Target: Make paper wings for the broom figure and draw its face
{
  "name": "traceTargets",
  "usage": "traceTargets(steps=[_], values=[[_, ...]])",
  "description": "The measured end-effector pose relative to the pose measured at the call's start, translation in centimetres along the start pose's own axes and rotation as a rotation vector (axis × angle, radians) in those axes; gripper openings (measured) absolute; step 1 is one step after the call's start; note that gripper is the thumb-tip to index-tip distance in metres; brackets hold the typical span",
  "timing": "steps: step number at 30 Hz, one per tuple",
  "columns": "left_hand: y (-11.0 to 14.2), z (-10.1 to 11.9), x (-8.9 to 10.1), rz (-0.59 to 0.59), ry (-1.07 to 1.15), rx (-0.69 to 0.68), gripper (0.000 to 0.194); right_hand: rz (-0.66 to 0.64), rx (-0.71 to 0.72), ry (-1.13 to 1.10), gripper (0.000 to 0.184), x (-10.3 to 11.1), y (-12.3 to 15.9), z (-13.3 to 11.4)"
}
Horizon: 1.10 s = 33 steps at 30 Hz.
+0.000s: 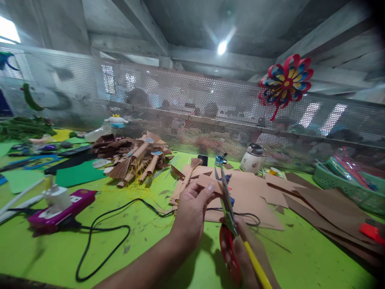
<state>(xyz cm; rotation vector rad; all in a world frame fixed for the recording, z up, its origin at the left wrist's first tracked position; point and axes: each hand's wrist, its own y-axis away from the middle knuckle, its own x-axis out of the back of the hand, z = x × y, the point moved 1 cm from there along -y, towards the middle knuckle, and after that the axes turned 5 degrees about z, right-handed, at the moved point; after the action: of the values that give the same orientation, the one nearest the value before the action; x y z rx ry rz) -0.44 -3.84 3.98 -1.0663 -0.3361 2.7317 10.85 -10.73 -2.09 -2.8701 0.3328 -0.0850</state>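
Observation:
My left hand (192,210) pinches a small folded piece of brown paper (210,183) between thumb and fingers. In my right hand (248,245) is a pair of scissors (227,200) with red grips, blades pointing up and slightly parted beside the paper's right edge. A yellow stick-like thing (255,263) also runs along my right hand; how it is held cannot be made out. Behind my left hand lies a rolled brown paper piece with a fringed end (189,174). Flat brown paper sheets (252,200) spread out beyond the scissors.
On the green table (150,257), a black cable (129,228) loops from a purple power strip (64,210). A pile of brown paper pieces (135,156) with yellow string lies back left. A jug (252,158), a glue pot (220,160) and a green basket (345,188) stand farther back.

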Motion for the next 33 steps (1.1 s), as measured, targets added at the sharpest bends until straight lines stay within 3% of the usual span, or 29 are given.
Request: traceTargets(steps=[14, 33], values=[[-0.2, 0.1, 0.1, -0.015, -0.031, -0.009, 0.013, -0.012, 0.002, -0.063, 0.048, 0.1, 0.6, 1.3], [-0.3, 0.0, 0.5, 0.034, -0.064, -0.012, 0.011, -0.054, -0.061, -0.068, 0.055, 0.6, 1.0, -0.6]])
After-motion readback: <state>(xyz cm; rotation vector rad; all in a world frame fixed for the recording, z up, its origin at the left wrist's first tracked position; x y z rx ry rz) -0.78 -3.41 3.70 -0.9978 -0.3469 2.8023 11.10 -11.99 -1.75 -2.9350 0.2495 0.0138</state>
